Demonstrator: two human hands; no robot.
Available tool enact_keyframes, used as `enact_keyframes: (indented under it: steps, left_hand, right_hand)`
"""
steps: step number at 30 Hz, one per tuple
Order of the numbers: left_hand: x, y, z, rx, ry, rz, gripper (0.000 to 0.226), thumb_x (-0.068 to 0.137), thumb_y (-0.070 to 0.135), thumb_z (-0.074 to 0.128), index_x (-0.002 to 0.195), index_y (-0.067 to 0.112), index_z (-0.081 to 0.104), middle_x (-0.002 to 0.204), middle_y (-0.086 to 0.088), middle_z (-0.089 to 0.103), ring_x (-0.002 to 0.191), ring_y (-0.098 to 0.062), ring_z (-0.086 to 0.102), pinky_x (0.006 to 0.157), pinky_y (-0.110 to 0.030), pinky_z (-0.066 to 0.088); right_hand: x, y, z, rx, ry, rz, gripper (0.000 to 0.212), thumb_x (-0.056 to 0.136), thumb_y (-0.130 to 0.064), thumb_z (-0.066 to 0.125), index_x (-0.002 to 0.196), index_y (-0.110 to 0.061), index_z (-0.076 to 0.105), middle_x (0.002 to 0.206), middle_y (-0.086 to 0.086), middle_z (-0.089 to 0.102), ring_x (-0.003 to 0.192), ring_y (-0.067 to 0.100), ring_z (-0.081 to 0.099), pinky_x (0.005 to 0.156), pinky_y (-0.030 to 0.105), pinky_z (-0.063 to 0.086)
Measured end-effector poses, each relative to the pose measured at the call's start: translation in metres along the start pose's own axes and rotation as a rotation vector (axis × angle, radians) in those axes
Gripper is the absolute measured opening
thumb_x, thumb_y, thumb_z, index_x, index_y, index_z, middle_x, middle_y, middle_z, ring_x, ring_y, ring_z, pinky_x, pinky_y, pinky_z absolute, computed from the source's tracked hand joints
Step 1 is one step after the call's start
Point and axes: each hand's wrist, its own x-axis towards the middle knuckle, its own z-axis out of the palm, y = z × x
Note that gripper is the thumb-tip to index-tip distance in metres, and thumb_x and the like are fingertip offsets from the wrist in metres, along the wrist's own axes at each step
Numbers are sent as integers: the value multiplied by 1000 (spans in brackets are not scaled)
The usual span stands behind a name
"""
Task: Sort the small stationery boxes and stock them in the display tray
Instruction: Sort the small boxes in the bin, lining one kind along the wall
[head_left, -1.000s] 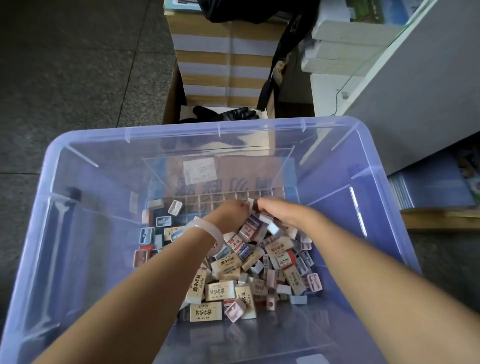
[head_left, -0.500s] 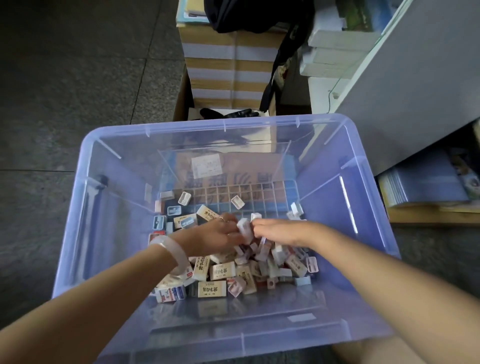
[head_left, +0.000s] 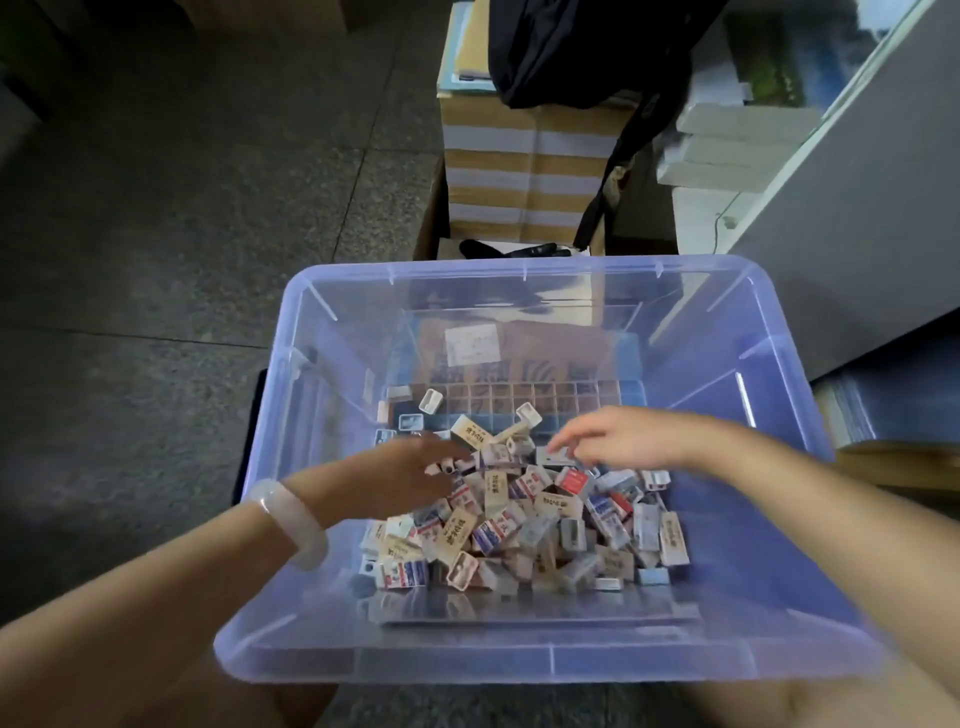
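Note:
Several small stationery boxes (head_left: 524, 519), cream, white and red-and-blue, lie heaped in a big translucent blue bin (head_left: 322, 519). Behind the heap, at the bin's far end, stands the clear display tray (head_left: 566, 392) with its grid of small compartments; a few boxes lie at its front edge. My left hand (head_left: 405, 475), a pale bangle on its wrist, lies palm down on the heap's left side with loosely bent, blurred fingers. My right hand (head_left: 618, 439) hovers over the heap's far right, its fingers stretched leftward and touching a small white box (head_left: 558, 458).
The bin sits on my lap over a dark stone floor (head_left: 156, 260). Beyond it stand striped cardboard cartons (head_left: 519, 171) with a black bag (head_left: 582, 52) draped on top. A grey counter (head_left: 857, 234) rises at right, with stacked books (head_left: 893, 405) beneath it.
My hands, which met over one white box at the heap's middle, have drawn apart. The view has pulled back, so the whole bin shows.

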Motion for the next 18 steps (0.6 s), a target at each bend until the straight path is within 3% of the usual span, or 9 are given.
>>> enact_keyframes:
  steps: [3,5,7,10,12,14,16,18]
  left_hand:
    - [30,-10,-7,-42,287,-259,45,96,19,44,141,20,39,141,-11,41,123,-30,46,102,-34,40]
    - [46,-13,-8,-5,307,-398,46,97,23,40,142,21,32,145,-12,31,132,-33,34,107,-40,33]
    - [60,-17,-3,-24,309,-442,54,97,24,41,147,16,22,155,-14,14,142,-34,14,115,-42,20]
    - [83,-34,14,92,316,-424,62,98,35,37,151,16,10,158,-15,-1,145,-36,-5,118,-43,3]
    - [91,-39,24,155,294,-424,61,97,42,36,151,22,13,158,-13,3,144,-36,0,118,-42,2]
    - [95,-41,27,174,300,-416,57,96,43,36,148,28,19,152,-12,21,138,-36,18,114,-40,14]
    - [95,-40,20,106,281,-412,49,97,43,34,144,31,26,144,-10,33,130,-36,30,107,-42,24]
    - [94,-40,14,15,257,-399,44,100,37,32,143,26,31,145,-7,32,128,-35,31,103,-48,32]
  right_hand:
    - [49,0,-3,296,315,48,36,97,-10,38,130,-16,51,117,-1,59,99,12,56,80,21,42]
    - [79,6,6,335,343,94,40,98,-11,37,138,-11,43,130,4,53,113,16,52,90,23,39]
    - [101,10,19,388,319,130,44,99,-13,35,142,-10,36,148,9,36,133,22,36,105,28,29]
    - [122,2,30,530,289,77,42,102,-18,29,144,-14,33,153,6,25,139,21,26,110,30,23]
    - [132,-10,30,579,195,65,46,103,-33,22,147,-19,28,155,4,21,142,22,21,113,35,18]
    - [136,-18,27,530,102,99,54,100,-48,14,148,-25,24,156,4,18,142,26,20,113,44,17]
    - [135,-23,27,520,18,102,56,100,-49,9,148,-26,24,156,6,20,142,27,20,112,44,19]
    - [134,-25,30,481,-29,98,57,99,-50,7,149,-27,23,156,6,17,143,27,18,113,43,17]
